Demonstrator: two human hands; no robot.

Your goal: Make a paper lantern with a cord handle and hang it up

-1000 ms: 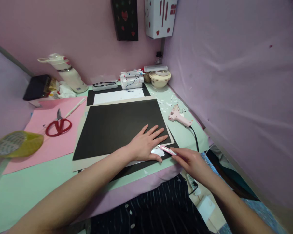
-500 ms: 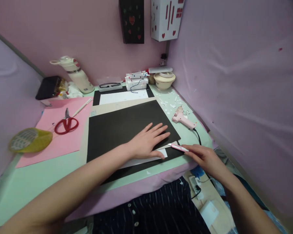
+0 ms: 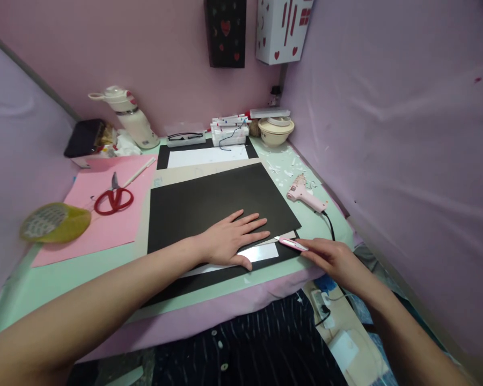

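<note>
My left hand lies flat with fingers spread on a sheet of black card, its thumb over the white strip below. Between the fingers of my right hand is a pink utility knife. Its blade points left and meets the lower right edge of the black card, just right of my left fingertips; whether it cuts in, I cannot tell. Beneath the card, parts of a beige board and another black sheet show along the table's front edge.
A pink glue gun with a black cord lies right of the card, near white paper scraps. At left, red-handled scissors and a white pen rest on pink paper. A bottle and lidded bowl stand behind.
My left hand has slid left across the black card, away from the knife, uncovering more of the white strip. The knife stays near the card's lower right edge. The view has shifted slightly.
</note>
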